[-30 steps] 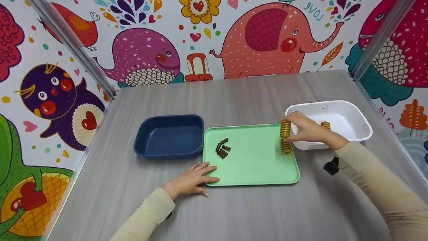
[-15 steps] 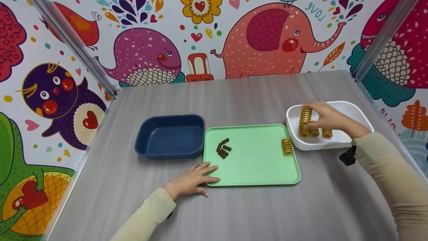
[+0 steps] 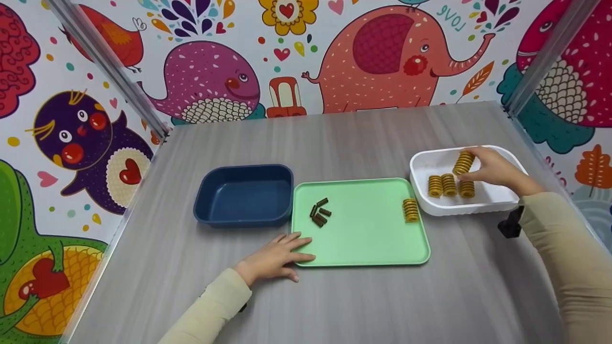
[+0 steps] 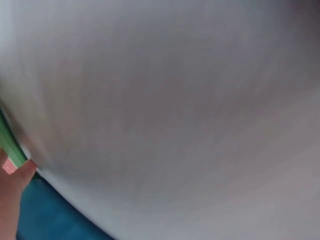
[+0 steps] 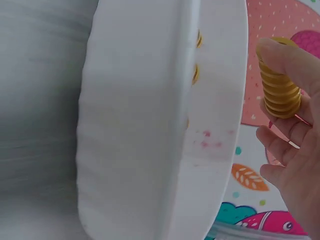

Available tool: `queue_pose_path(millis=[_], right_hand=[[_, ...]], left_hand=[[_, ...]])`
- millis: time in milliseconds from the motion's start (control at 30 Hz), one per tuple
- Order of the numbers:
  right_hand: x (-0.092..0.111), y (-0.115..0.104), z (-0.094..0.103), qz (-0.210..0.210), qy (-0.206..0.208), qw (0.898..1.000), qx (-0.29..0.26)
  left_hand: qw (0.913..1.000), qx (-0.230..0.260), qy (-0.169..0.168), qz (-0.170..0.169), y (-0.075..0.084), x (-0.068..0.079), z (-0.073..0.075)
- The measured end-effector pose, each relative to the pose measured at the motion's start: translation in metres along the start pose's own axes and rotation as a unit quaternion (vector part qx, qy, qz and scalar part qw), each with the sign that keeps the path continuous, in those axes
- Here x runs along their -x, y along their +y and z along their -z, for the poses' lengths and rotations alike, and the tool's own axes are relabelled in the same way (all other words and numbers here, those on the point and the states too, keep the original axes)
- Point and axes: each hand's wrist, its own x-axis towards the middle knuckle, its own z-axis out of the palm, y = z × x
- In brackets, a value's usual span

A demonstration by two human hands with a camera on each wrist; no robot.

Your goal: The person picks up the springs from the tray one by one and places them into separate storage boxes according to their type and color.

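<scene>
My right hand [image 3: 497, 169] pinches a yellow coil spring [image 3: 464, 163] between thumb and fingers, above the white bin [image 3: 461, 209]. In the right wrist view, the same spring [image 5: 280, 92] shows tilted, beyond the bin's wall. Three more yellow springs [image 3: 448, 185] stand or lie side by side inside the bin, one partly behind my hand. Another yellow spring [image 3: 410, 210] lies at the right edge of the green tray [image 3: 363, 239]. My left hand [image 3: 272, 258] rests spread on the tray's lower left corner. Several small dark brown springs [image 3: 325, 212] lie loose on the tray's left part.
A dark blue bin [image 3: 243, 222] stands against the tray's left side, with the white bin close on its right. The grey table [image 3: 334, 301] is enclosed by printed walls [image 3: 287, 57] at the back and sides, with metal posts [image 3: 550, 57] at the corners.
My right hand has carried the yellow spring from the tray's right edge rightward over the white bin, passing above the springs inside. My left hand has stayed put.
</scene>
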Motion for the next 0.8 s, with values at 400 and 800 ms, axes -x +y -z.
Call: queue_pose_path(millis=[400,800], right_hand=[[0.004,0.042,-0.009,-0.059,0.035,0.998,-0.018],[0.010,0.057,-0.015,-0.124,0.033,0.992,-0.021]], left_hand=[[1.0000,-0.003,-0.006,0.004,0.001,0.000,0.000],[1.0000,0.002,-0.006,0.005,0.001,0.000,0.001]])
